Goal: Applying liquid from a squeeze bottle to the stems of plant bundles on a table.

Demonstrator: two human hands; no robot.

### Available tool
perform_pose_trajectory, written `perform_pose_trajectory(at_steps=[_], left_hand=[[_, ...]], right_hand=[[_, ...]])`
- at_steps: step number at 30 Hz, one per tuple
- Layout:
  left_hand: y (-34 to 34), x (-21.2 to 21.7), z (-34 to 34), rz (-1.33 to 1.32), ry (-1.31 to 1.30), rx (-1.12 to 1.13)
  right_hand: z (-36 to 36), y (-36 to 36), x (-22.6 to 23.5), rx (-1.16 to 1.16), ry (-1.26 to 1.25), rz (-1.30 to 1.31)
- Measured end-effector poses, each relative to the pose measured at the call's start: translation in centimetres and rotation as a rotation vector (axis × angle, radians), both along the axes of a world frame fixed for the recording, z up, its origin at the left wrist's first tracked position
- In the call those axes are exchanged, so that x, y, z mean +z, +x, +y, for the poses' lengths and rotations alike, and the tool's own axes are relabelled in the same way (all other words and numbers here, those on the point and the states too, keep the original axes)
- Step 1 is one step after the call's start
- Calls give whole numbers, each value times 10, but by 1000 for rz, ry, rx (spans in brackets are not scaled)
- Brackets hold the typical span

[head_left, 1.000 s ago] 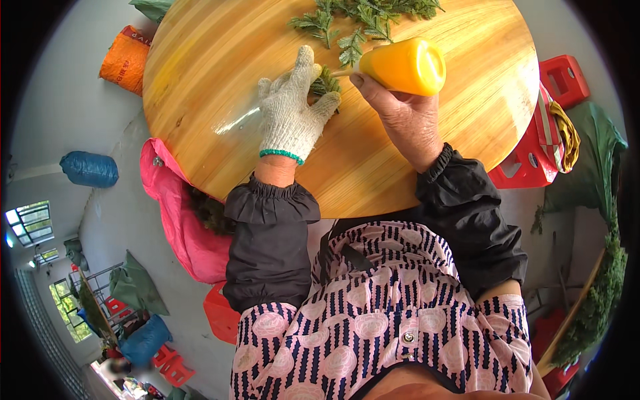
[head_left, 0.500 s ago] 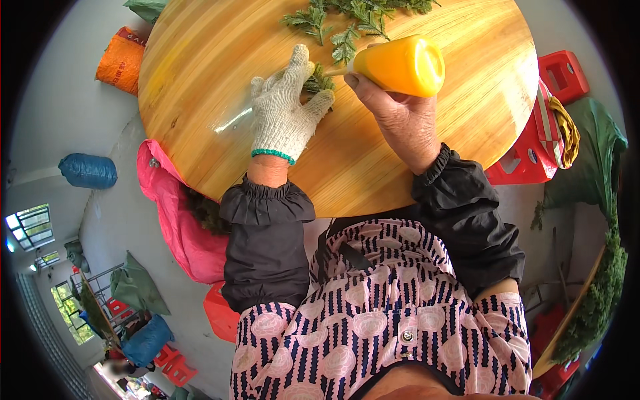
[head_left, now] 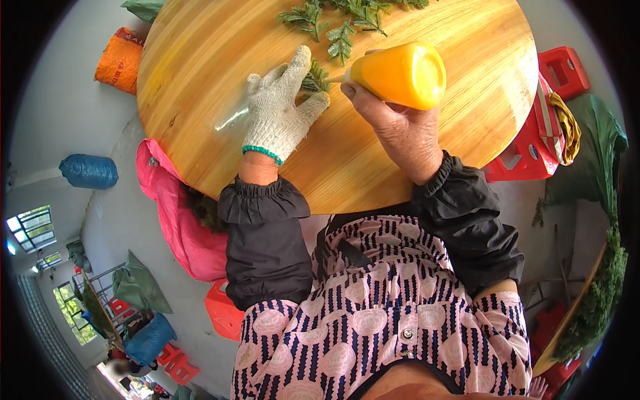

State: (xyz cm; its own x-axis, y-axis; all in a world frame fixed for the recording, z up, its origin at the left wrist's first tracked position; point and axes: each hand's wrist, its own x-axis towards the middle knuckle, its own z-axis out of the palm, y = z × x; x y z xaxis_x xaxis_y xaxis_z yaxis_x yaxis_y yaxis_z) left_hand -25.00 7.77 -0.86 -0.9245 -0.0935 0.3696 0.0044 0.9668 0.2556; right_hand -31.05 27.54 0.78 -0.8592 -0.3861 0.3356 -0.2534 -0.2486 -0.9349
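My left hand, in a pale knitted glove with a green cuff, reaches over the round wooden table. Its thumb and forefinger close in on either side of a small green fir sprig, and the other fingers are spread. The sprig's lower end is hidden under the glove. In my bare right hand is a yellow squeeze bottle, tipped on its side, its base turned up to the right. The thin nozzle points left at the sprig; whether it touches, I cannot tell.
Fir branches lie at the table's far edge. Red stools and a striped bag stand on the right. A pink bag hangs at the left, beyond it an orange sack and a blue sack.
The bottle and my right hand have come slightly nearer to me, the bottle tilting a little. My left wrist has shifted slightly left. The sprig stays between thumb and forefinger.
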Motion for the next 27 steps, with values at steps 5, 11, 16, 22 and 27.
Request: perform_pose_trajectory(at_steps=[5,11,16,22,27], left_hand=[[0,-2,-3,-25,25,-20],[3,1,-3,2,44,-45],[2,0,-3,22,3,-38],[0,2,-2,15,-1,-36],[1,1,-3,91,10,-62]], right_hand=[[8,7,4,27,29,-10],[11,14,2,-3,75,-7],[13,18,-3,3,-31,-65],[17,19,-8,-18,33,97],[20,10,-11,-178,215,641]])
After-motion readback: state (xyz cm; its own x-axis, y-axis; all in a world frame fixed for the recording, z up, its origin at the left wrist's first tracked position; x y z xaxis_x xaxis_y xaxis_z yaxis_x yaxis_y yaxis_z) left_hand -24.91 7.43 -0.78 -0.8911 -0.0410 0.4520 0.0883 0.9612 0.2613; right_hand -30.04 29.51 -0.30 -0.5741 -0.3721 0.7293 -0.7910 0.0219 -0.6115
